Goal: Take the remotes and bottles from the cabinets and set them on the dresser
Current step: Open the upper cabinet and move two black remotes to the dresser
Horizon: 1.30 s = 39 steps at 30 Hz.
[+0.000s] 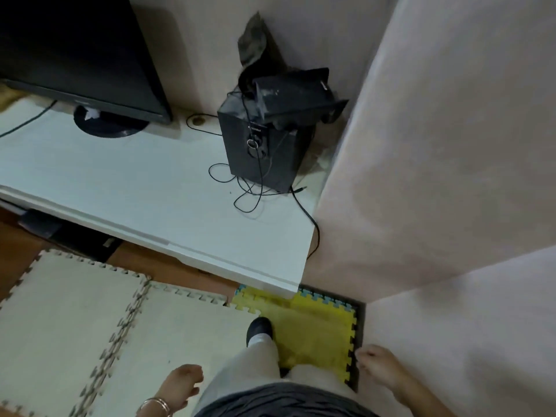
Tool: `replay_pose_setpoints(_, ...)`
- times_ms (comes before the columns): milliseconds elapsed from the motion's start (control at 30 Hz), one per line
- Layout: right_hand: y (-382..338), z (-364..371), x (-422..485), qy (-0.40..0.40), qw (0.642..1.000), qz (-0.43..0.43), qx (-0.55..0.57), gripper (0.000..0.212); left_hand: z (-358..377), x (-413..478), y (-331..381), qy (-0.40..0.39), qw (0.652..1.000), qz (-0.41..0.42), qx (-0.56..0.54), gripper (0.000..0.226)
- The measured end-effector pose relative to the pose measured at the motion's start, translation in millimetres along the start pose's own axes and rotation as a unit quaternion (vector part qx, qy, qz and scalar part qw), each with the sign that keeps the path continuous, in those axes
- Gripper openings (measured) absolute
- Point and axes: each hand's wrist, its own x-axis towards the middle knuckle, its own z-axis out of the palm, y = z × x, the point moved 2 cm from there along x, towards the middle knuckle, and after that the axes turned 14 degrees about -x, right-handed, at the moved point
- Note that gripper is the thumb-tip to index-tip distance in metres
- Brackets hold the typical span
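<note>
No remotes or bottles are showing anywhere in view, so where they are lying cannot be told; presumably they are sitting inside cabinets out of frame. Judging by their kind, remotes should be light, stiff and easy to pinch across the narrow sides, while bottles may be heavier and slippery, better wrapped around the body.

Pale walls (pixel 436 130) are closing in the far right corner. Spreading across the middle, the white dresser top (pixel 126 188) is offering plenty of bare space at its near edge. A dark monitor (pixel 75 52) is standing at far left, a black speaker (pixel 264 152) with loose cables (pixel 249 194) at far right. Foam floor mats (pixel 75 320) are lying near.

Both hands are hanging empty: left hand (pixel 180 386) with fingers loosely curled, right hand (pixel 379 365) relaxed, grasping nothing.
</note>
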Motion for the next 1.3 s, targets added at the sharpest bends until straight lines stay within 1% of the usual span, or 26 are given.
replay_pose_setpoints(133,-53,-21,9,0.010,0.998,-0.054,0.022,0.019,-1,15,56,0.000,0.999,0.046,-0.013,0.012)
replay_pose_setpoints(200,-72,-27,7,0.019,0.996,-0.076,0.042,0.020,-1,17,75,-0.005,0.997,0.071,-0.008,0.015)
replay_pose_setpoints(267,-81,-28,5,0.012,0.995,-0.085,0.041,0.023,-2,16,85,-0.007,0.996,0.091,-0.011,0.019)
replay_pose_setpoints(367,-87,-28,4,-0.021,0.996,-0.078,-0.027,0.023,1,9,91,-0.010,0.995,0.099,0.000,0.027)
replay_pose_setpoints(400,-90,-30,2,-0.024,0.995,-0.083,-0.057,0.026,3,5,92,-0.011,0.995,0.104,-0.001,0.030)
replay_pose_setpoints(467,-102,-40,-8,-0.038,0.983,-0.121,-0.134,0.028,8,-8,100,-0.018,0.991,0.136,-0.001,0.029)
replay_pose_setpoints(533,-127,-63,-30,-0.038,0.956,-0.184,-0.224,0.019,11,-29,121,-0.010,0.979,0.204,-0.015,0.020)
replay_pose_setpoints(567,-144,-79,-45,-0.028,0.942,-0.232,-0.241,0.020,11,-42,138,-0.005,0.968,0.250,-0.025,0.016)
replay_pose_setpoints(633,-187,-113,-83,-0.012,0.917,-0.344,-0.200,0.013,8,-74,185,-0.002,0.934,0.355,-0.035,0.017)
replay_pose_setpoints(700,-233,-150,-128,0.046,0.882,-0.445,-0.149,0.018,4,-116,241,0.003,0.886,0.464,-0.014,0.019)
replay_pose_setpoints(733,-256,-168,-150,0.086,0.857,-0.494,-0.120,0.019,2,-141,269,0.006,0.857,0.515,-0.003,0.019)
replay_pose_setpoints(800,-301,-200,-200,0.155,0.791,-0.586,-0.078,0.020,-1,-197,323,0.011,0.786,0.618,-0.008,0.022)
replay_pose_setpoints(867,-336,-226,-251,0.214,0.714,-0.664,-0.058,0.021,-3,-257,365,0.015,0.702,0.711,-0.037,0.025)
replay_pose_setpoints(933,-359,-247,-305,0.276,0.626,-0.728,-0.051,0.021,-5,-316,396,0.010,0.610,0.789,-0.071,0.024)
replay_pose_setpoints(1000,-374,-266,-354,0.345,0.532,-0.772,-0.050,0.019,-10,-369,421,0.015,0.521,0.848,-0.091,0.023)
replay_pose_setpoints(1100,-388,-295,-418,0.438,0.414,-0.797,-0.033,0.017,-16,-438,451,0.021,0.420,0.900,-0.115,0.024)
replay_pose_setpoints(1167,-394,-313,-457,0.500,0.343,-0.795,-0.012,0.017,-19,-478,470,0.037,0.362,0.924,-0.120,0.024)
replay_pose_setpoints(1200,-395,-320,-477,0.526,0.309,-0.792,0.001,0.017,-20,-497,479,0.046,0.342,0.931,-0.121,0.024)
replay_pose_setpoints(1267,-397,-331,-515,0.570,0.245,-0.784,0.018,0.019,-24,-528,498,0.058,0.315,0.938,-0.132,0.027)
replay_pose_setpoints(1300,-398,-336,-532,0.598,0.217,-0.771,0.014,0.021,-26,-541,507,0.063,0.309,0.939,-0.138,0.028)
